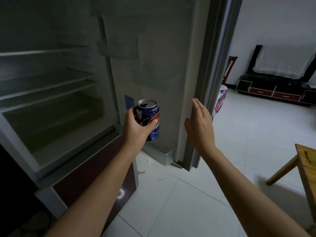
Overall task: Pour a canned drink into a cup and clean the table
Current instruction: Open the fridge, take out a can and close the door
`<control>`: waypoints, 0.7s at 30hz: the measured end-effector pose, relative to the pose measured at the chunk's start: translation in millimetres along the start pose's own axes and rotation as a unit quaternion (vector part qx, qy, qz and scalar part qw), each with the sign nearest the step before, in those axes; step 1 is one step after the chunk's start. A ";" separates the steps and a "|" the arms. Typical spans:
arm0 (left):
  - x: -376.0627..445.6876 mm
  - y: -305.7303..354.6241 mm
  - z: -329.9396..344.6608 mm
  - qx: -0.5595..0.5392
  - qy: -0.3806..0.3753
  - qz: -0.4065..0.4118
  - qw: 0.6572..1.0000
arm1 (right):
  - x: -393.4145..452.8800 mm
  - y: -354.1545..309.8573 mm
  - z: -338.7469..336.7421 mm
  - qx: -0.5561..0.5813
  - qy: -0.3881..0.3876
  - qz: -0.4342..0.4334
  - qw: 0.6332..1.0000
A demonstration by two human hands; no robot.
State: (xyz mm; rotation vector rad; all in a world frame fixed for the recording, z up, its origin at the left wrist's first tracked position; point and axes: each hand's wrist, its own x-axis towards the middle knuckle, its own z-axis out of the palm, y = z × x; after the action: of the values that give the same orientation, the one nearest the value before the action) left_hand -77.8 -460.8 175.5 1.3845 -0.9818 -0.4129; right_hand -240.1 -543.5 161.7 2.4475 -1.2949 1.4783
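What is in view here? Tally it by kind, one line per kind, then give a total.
Drink cans: 1, the blue can, gripped by the left hand
Fridges: 1, its door open, with the right hand flat by the door edge
Wooden tables: 1, the table at the right edge
TV cabinets: 1, the dark cabinet
Total: 4

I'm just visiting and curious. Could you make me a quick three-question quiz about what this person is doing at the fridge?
1. True or false: the left hand grips the blue can.
2. The right hand is: A) holding a cup, B) open with straight fingers at the fridge door edge, C) gripping the wooden table.
3. Fill in: the fridge door stands ____.

Key: 1 true; 2 B; 3 open.
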 end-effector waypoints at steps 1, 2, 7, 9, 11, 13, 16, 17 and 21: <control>-1.6 -2.6 1.7 0.007 -0.003 -0.003 1.000 | -2.2 6.9 -2.9 0.001 0.029 0.011 1.000; -3.1 -5.4 3.4 0.012 -0.006 -0.005 1.000 | -3.9 14.0 -5.9 0.003 0.048 0.029 0.998; -7.4 -18.2 7.8 0.017 -0.009 -0.015 1.000 | -6.5 46.9 -8.2 0.018 0.030 0.152 0.988; -8.3 -22.1 8.7 0.018 -0.010 -0.022 1.000 | -5.3 60.6 -3.3 0.045 -0.002 0.186 0.981; -8.7 -24.2 9.2 0.017 -0.012 -0.025 0.999 | -2.8 69.5 2.6 0.088 -0.028 0.213 0.973; -9.4 -25.3 9.4 0.017 -0.016 -0.029 0.999 | -1.0 72.8 7.8 0.122 -0.054 0.241 0.961; -10.9 -27.0 9.5 0.015 -0.023 -0.035 0.999 | 0.5 74.9 13.4 0.140 -0.066 0.250 0.956; -11.1 -27.6 9.4 0.015 -0.024 -0.038 0.999 | 1.4 75.4 14.0 0.143 -0.060 0.250 0.956; -13.8 -30.1 8.2 0.012 -0.018 -0.043 0.999 | 6.1 74.0 12.9 0.143 -0.043 0.257 0.955</control>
State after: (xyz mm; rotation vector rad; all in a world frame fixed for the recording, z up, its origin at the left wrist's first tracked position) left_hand -83.1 -461.4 141.8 1.4482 -0.9612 -0.4930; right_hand -277.1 -601.3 130.3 2.4792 -1.9827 1.7892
